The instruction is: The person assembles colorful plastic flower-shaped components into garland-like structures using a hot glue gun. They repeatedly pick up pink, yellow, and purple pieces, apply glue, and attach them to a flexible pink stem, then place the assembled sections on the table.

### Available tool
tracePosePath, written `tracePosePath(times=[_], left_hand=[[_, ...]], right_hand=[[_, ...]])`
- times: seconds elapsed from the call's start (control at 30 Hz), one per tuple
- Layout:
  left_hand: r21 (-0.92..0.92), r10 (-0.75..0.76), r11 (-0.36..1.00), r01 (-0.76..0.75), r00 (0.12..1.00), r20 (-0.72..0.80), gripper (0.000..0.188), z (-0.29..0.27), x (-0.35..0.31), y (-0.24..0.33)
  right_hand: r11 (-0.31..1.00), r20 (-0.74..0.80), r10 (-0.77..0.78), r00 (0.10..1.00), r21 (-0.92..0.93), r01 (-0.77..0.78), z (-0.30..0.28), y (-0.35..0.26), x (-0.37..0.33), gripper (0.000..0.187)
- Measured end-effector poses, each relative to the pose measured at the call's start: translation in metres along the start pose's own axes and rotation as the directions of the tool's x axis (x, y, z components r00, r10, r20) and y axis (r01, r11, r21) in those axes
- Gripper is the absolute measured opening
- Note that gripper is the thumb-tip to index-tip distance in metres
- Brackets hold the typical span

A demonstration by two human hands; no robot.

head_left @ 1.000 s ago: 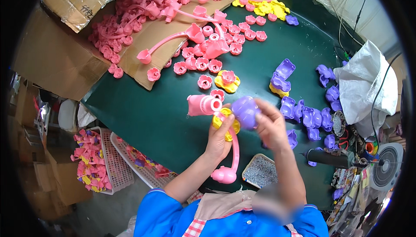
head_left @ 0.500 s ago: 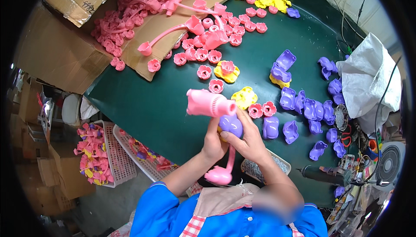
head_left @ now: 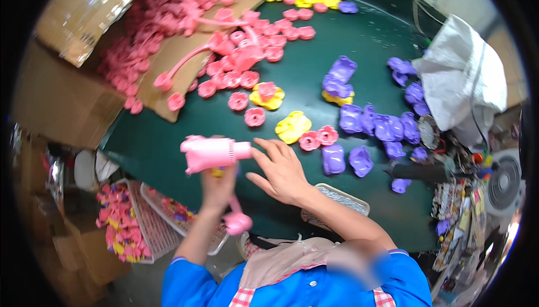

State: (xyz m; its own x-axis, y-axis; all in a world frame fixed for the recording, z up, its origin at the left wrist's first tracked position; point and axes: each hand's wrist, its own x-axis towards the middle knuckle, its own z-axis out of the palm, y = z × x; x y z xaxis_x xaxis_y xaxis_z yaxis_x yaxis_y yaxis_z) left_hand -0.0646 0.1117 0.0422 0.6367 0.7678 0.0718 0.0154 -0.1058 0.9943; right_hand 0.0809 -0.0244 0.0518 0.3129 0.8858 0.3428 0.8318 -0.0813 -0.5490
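My left hand [head_left: 218, 189] is closed around a pink plastic toy [head_left: 209, 154], blurred by motion. The toy has a wide ribbed body with a narrower neck pointing right. Yellow and a bit of purple show where my fingers wrap it, and a pink stem with a rounded pink end [head_left: 238, 223] hangs below that hand. My right hand [head_left: 283, 175] has its fingers spread and holds nothing; the fingertips are close to the neck of the toy. Beyond my hands lie a yellow flower-shaped piece [head_left: 293, 127] and small pink cups [head_left: 309, 140] on the green table [head_left: 264, 200].
Purple shells [head_left: 333, 159] are scattered to the right, by a white sack [head_left: 463, 77] and a fan [head_left: 503, 181]. Pink parts [head_left: 163, 32] heap on cardboard at the far left. A tray [head_left: 359, 204] sits near my right forearm; filled baskets [head_left: 147, 225] stand lower left.
My left hand has carried the toy leftward, away from my right hand. My right hand has let go of it and its fingers have spread. The view has shifted slightly.
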Motion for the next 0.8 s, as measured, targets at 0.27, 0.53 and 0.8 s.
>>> tracePosePath(times=[0.27,0.53,0.8], left_hand=[[0.883,0.12,0.413,-0.223,0.974,0.19,0.095,-0.09,0.074,-0.029],[0.457,0.273,0.844,-0.28,0.958,0.084,0.047,-0.145,0.198,0.004],[0.991,0.271,0.057,-0.124,0.957,0.104,0.065,-0.114,0.312,-0.043]], right_hand=[[0.967,-0.011,0.183,0.983,0.18,-0.178,0.003,0.068,0.0,0.019],[-0.606,0.054,0.659,0.75,0.629,0.488,-0.108,0.162,-0.034,0.04],[-0.313,-0.162,0.706,0.689,0.802,0.509,-0.136,0.163,-0.056,0.061]])
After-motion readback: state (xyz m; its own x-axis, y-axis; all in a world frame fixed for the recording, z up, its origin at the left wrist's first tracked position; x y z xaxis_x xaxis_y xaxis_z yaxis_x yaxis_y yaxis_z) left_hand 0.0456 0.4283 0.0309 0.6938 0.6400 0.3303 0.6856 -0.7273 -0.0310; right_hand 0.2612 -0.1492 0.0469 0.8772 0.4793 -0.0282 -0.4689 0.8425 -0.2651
